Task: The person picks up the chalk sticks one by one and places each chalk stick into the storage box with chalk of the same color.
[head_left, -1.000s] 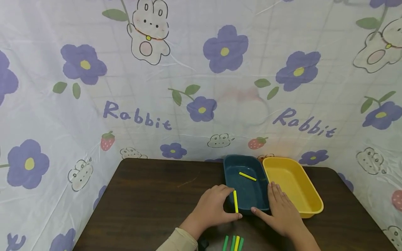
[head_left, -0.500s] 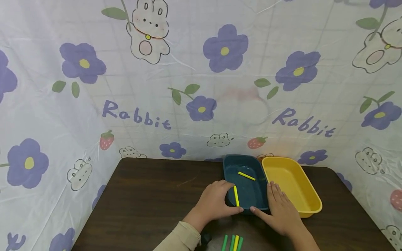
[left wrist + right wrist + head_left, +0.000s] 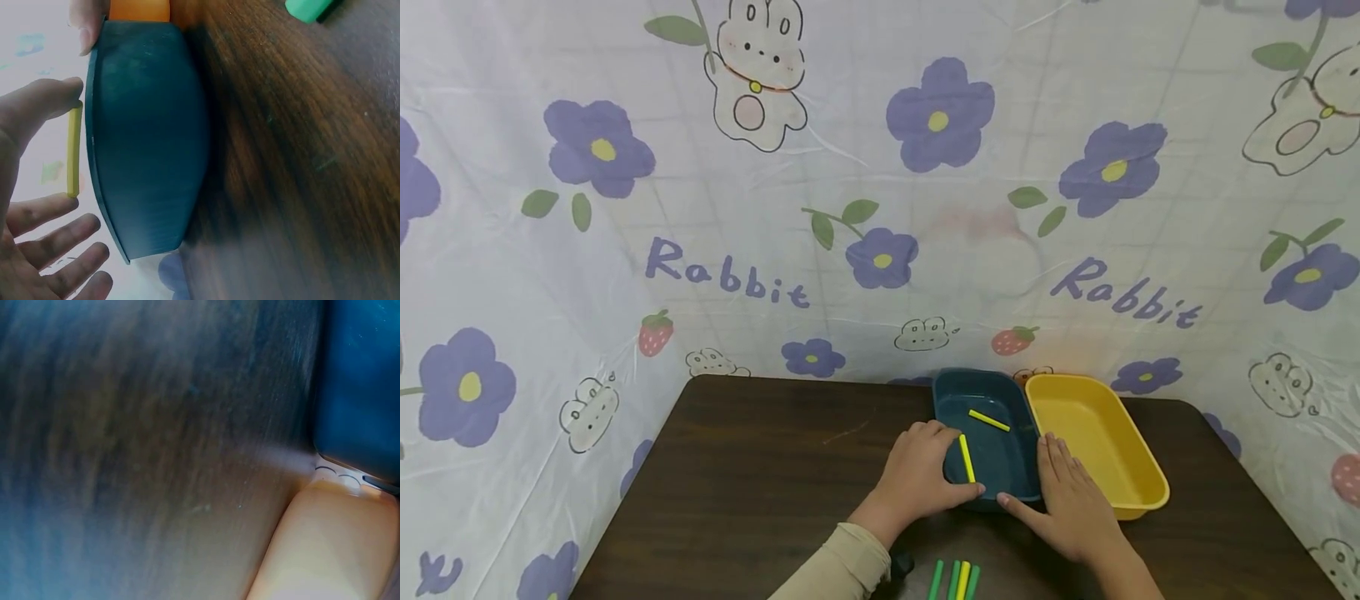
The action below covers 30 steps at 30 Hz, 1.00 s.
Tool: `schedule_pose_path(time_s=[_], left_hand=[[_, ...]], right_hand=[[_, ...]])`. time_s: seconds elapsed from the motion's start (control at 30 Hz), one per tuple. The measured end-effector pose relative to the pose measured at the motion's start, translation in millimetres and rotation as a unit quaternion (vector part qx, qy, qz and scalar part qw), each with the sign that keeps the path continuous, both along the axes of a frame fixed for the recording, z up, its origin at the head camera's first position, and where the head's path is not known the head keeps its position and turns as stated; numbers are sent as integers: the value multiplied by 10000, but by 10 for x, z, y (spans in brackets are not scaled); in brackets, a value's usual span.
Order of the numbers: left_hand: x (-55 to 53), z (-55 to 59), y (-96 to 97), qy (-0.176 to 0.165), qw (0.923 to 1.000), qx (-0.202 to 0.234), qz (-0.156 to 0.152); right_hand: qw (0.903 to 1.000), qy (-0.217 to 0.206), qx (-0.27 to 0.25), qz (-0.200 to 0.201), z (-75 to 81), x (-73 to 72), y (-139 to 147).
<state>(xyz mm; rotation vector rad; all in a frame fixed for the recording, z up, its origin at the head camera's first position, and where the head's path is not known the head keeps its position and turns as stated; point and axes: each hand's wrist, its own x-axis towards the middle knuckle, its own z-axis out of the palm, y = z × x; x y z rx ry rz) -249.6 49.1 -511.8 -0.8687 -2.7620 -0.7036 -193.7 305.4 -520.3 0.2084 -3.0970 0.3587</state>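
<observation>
Three yellow sticks [image 3: 988,420], three green sticks [image 3: 954,580], two trays [image 3: 1011,458], two hands [image 3: 917,473]

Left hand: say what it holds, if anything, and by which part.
The left hand pinches a yellow stick by its two ends, the thumb at one and the index finger at the other.

Head view: the bottom edge crops three green sticks [image 3: 954,579] and one loose yellow stick [image 3: 963,581]; their near ends lie out of frame. The left sleeve [image 3: 846,562] exits at the same edge, beside a dark object [image 3: 903,566] too indistinct to identify. The left hand [image 3: 917,479] covers part of the left rim of the blue tray [image 3: 988,454]; the right hand [image 3: 1071,500] masks part of the left wall of the yellow tray [image 3: 1108,437]. Left wrist view: the top edge crops a green piece [image 3: 306,7]. Right wrist view: the counter [image 3: 137,456] is blurred.
</observation>
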Motion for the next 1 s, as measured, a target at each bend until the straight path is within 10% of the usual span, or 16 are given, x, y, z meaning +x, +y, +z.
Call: schedule_pose_path(time_s=[1.0], left_hand=[[11, -19, 81, -140, 9998, 66, 156]], right_hand=[[9999, 64, 74, -22, -16, -8, 9]])
